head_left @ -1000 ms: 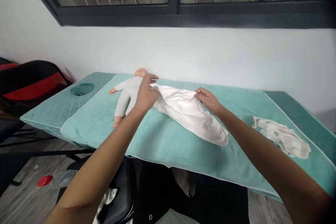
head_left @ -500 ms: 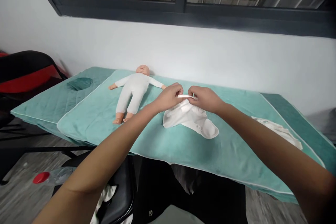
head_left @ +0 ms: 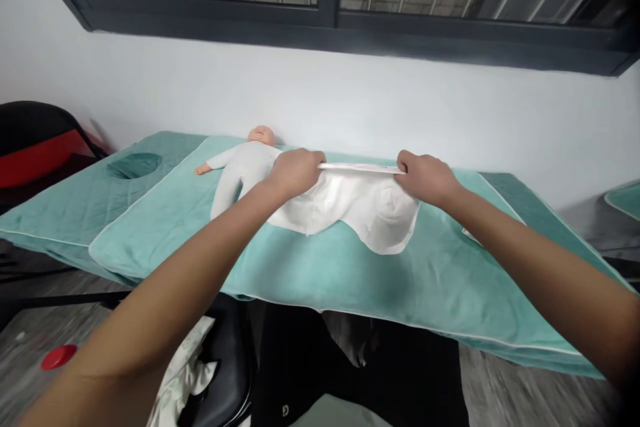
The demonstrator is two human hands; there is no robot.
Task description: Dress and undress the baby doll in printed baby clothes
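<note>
A white baby garment is stretched between my hands, its top edge pulled into a straight band and its rounded lower edges hanging above the green cover. My left hand grips the left end of that band. At the band's other end, my right hand is closed on the cloth. To the left lies a baby doll on its back in a white suit, head towards the wall. My left hand and forearm hide its right-hand side and feet.
A padded table with a green cover stands against the wall, with a face hole at its left end. Patterned cloth lies on a black chair below. A red bottle cap shows at lower left.
My hands have moved apart, drawing the garment's edge out wide where it was bunched between them. The view has shifted slightly, and my left hand now covers more of the doll.
</note>
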